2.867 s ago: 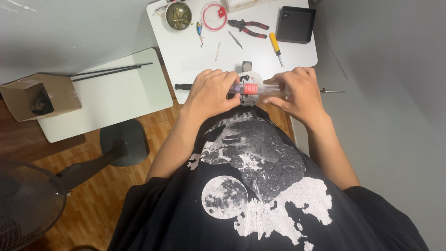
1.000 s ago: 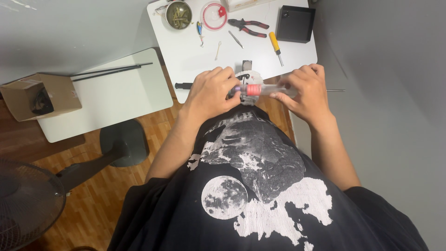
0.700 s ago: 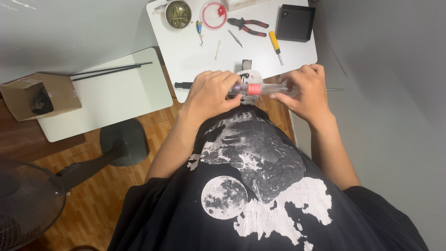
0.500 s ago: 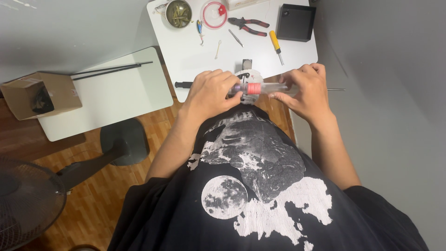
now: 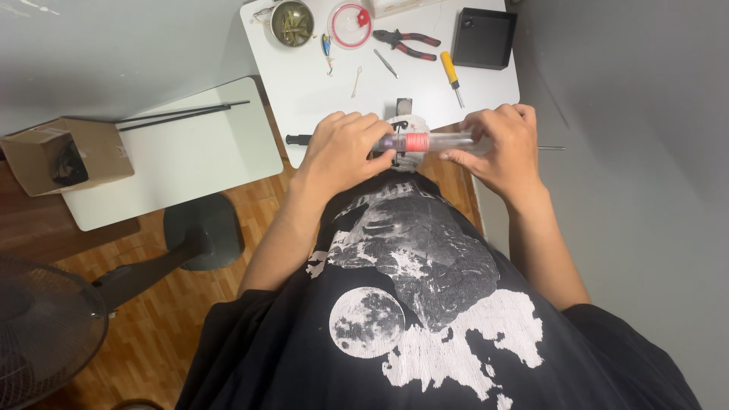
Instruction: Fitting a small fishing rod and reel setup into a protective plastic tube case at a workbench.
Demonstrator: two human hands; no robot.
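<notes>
Over the near edge of the white desk point(image 5: 319, 99), the left hand point(image 5: 342, 148) and right hand point(image 5: 501, 148) each close on one end of a clear rod point(image 5: 429, 141) with a red band, holding it level across a small fixture beneath, likely to steady it, pliers point(image 5: 406, 42) lying farther off.

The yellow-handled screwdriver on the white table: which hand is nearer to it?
Right. The right hand lies just below the yellow-handled screwdriver, a little to its right; the left hand is farther, down to its left.
</notes>
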